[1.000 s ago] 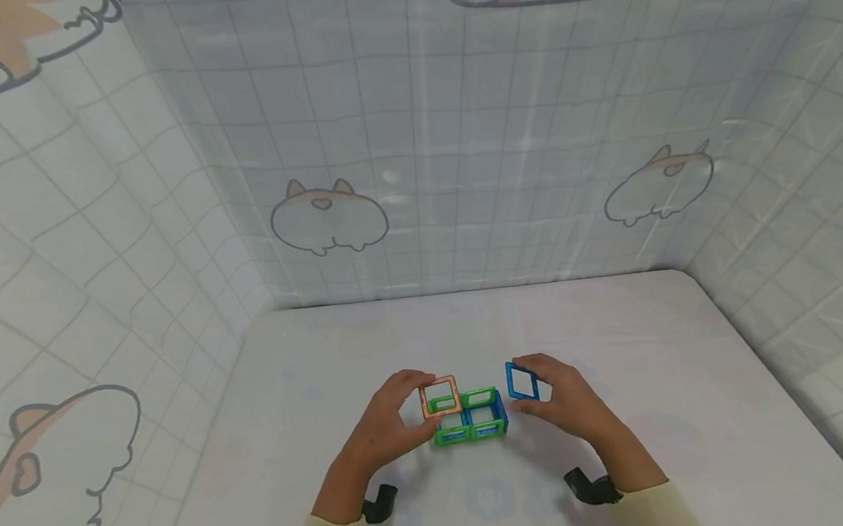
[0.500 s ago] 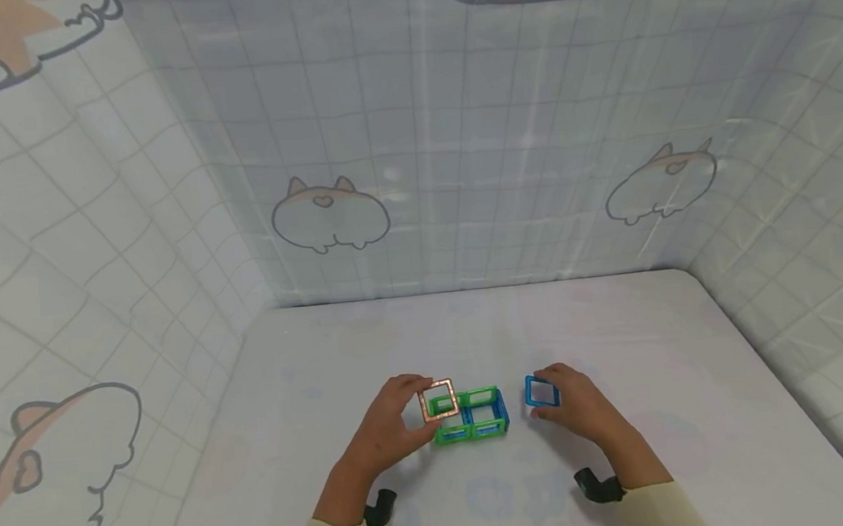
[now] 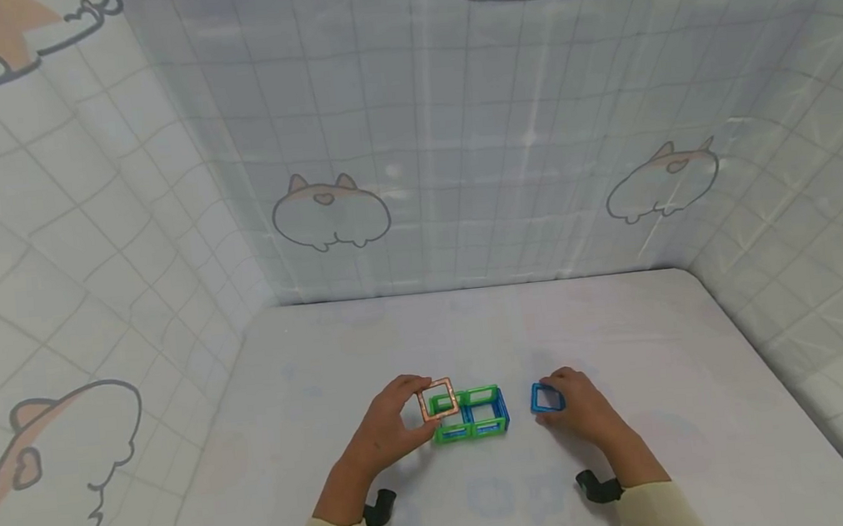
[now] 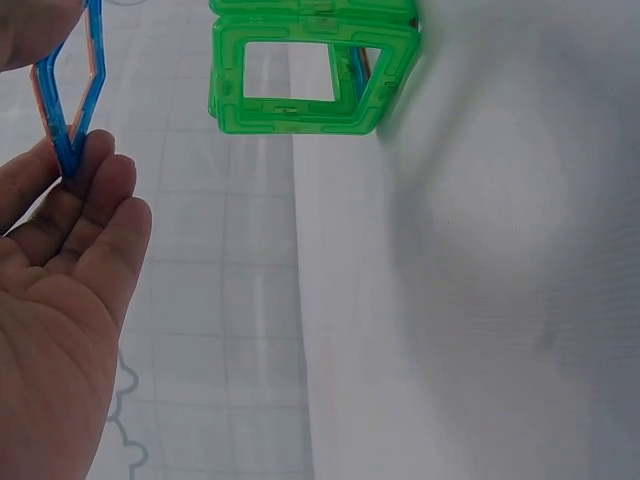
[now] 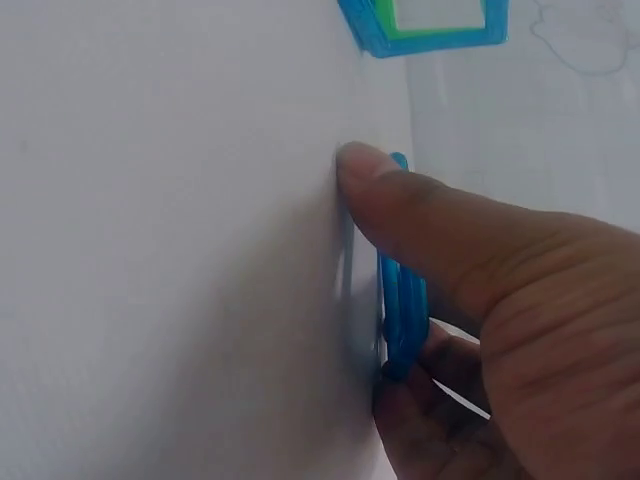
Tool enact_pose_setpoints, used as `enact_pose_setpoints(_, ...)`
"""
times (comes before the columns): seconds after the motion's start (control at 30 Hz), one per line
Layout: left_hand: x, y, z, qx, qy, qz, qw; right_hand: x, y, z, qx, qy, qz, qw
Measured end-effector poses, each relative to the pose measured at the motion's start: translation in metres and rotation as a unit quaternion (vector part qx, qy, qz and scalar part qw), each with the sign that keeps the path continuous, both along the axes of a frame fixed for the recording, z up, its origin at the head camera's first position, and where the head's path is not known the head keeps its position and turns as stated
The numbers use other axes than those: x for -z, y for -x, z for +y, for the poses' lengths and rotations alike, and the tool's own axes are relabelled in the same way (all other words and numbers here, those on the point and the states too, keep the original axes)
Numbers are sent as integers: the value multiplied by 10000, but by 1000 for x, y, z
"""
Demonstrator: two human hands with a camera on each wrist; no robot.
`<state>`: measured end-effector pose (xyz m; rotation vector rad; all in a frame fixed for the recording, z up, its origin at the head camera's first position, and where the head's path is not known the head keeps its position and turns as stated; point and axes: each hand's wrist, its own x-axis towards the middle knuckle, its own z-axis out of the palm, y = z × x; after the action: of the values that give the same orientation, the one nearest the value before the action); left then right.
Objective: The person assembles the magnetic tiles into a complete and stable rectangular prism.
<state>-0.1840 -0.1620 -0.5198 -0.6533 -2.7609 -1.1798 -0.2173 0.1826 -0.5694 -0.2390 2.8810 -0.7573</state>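
My left hand (image 3: pixel 387 429) pinches a square orange magnetic tile (image 3: pixel 444 415) between thumb and fingers, tilted up over the left end of a low box of magnetic tiles (image 3: pixel 490 428). In the left wrist view the held piece shows blue (image 4: pixel 68 155) along with orange; whether it is two tiles I cannot tell. The box has green long sides and a blue right end, with an open top. To its right, my right hand (image 3: pixel 588 407) holds a square blue magnetic tile (image 3: pixel 535 399), close above or on the table and nearly flat to it in the right wrist view.
The white table (image 3: pixel 473 334) carries the box near its middle. Behind it stands a sheet wall (image 3: pixel 447 211) with a grid and animal print, and similar sheets rise at both sides. A black curved piece (image 3: pixel 379 509) sits at each wrist.
My right hand has moved right and toward me, away from the box, and its blue tile has tipped flatter. My left hand and the orange tile have barely shifted.
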Motion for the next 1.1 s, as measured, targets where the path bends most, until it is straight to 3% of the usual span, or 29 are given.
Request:
enact_pose_setpoints(0.53,1,-2,-1,-94,37,-111,9999,5,-1,12,-7,-18,-97,10000)
enact_pose_setpoints(0.83,3,-3,0,-104,82,-176,9998,2,-12,5,429,735,-46,9964)
enact_pose_setpoints(1.1,7,-2,1,-137,93,-144,9998,-4,-26,-12,248,1767,21,9839)
